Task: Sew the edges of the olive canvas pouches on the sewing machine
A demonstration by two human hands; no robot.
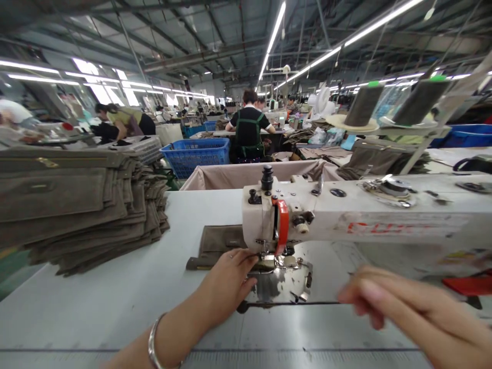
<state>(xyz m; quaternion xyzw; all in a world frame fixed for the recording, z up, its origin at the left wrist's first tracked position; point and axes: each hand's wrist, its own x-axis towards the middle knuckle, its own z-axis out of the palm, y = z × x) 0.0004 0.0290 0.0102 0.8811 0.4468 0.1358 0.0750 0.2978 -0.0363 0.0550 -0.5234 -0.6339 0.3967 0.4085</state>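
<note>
My left hand (227, 281) rests on the table by the presser foot of a white sewing machine (346, 218), its fingers bent and touching the near end of an olive fabric piece (221, 241) under the needle. My right hand (403, 302) hovers blurred at the lower right, fingers pressed together in a pinch. A thin dark strand or strip (292, 303) runs from it leftward across the shiny needle plate (282, 282). A bracelet circles my left wrist.
A tall stack of olive fabric pieces (77, 205) fills the table's left. Behind stand a blue basket (196, 154), a cloth-lined bin (246, 174) and thread cones (363, 105). A person in black (249, 128) sits ahead; others work at the left.
</note>
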